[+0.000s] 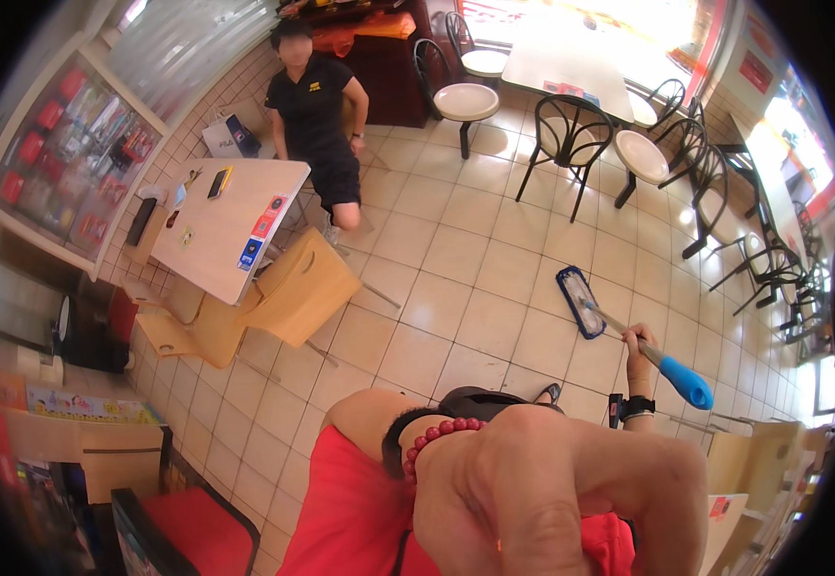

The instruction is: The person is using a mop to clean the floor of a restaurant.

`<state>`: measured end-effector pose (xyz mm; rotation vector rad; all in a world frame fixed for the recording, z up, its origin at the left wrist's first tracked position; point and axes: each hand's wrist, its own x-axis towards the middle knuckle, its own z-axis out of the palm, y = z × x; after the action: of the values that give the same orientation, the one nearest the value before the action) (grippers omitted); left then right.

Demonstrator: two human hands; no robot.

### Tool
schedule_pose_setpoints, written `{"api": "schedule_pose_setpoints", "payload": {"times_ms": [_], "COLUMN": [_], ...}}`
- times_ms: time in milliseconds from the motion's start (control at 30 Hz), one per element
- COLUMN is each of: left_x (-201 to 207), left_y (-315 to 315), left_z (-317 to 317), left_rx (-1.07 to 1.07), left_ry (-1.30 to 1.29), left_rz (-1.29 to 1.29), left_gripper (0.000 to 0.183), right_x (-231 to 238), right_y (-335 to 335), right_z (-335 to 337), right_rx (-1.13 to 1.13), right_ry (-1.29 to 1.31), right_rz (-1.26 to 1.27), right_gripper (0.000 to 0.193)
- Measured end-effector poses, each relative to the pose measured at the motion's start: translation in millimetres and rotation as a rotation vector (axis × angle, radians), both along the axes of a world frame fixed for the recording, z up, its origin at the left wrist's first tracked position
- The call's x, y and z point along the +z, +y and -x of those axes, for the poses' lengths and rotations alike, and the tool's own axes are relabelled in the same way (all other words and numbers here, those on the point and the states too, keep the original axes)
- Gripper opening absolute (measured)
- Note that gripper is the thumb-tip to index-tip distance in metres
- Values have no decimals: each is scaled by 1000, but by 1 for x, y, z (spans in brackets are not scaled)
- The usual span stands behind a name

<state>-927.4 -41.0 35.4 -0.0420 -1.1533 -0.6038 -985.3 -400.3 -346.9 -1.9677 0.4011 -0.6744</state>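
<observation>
Here, rt hand (640, 339) grips oblong-headed, blue-fringed mop (610, 321).

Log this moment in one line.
right hand: gripping mop pole | mop pad: flat on tiled floor | left hand: close in foreground, hold unclear

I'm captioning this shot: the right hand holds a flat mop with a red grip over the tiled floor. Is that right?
Not quite: the head view shows the grip is blue, not red. The right hand does hold the flat mop over the tiled floor.
</observation>
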Motion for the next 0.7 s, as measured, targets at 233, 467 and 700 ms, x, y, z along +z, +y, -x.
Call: {"api": "schedule_pose_setpoints", "payload": {"times_ms": [233,467,700], "left_x": [1,0,0], "left_y": [0,7,2], "left_z": [10,16,-27], "left_rx": [23,47,213], "left_ry": [37,108,-108], "left_rz": [31,86,60], "left_gripper": [24,24,20], "right_x": [13,15,-9], "right_y": [4,4,-11], "right_z": [-5,-4,8], "right_rx": [14,10,67], "right_ry": [-6,-12,61], "right_rz": [50,107,406], "right_gripper": [15,14,18]}}
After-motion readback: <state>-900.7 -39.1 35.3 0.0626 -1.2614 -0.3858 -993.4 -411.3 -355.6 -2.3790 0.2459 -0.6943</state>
